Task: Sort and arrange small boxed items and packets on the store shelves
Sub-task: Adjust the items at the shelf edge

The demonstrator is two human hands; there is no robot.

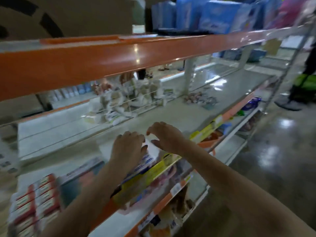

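Observation:
On the pale middle shelf point(179, 115) lies a stack of long white and blue boxes point(150, 155) near the front edge. My left hand point(128, 147) lies on top of the stack, fingers curled over its far end and thumb along its side. My right hand point(165, 135) hovers just right of it with fingers spread and bent, thumb near the box top, holding nothing. Red and white boxes point(34, 199) are packed in rows at the shelf's left front. Another long box point(80, 170) lies between them and the stack. The frame is blurred.
An orange shelf edge point(102, 59) runs overhead with blue packs point(213, 14) on top. Bagged goods point(126, 98) and small packets point(198, 98) sit at the shelf's back. Lower shelves point(171, 202) hold mixed packets. A person's legs point(299, 93) stand on the glossy floor at right.

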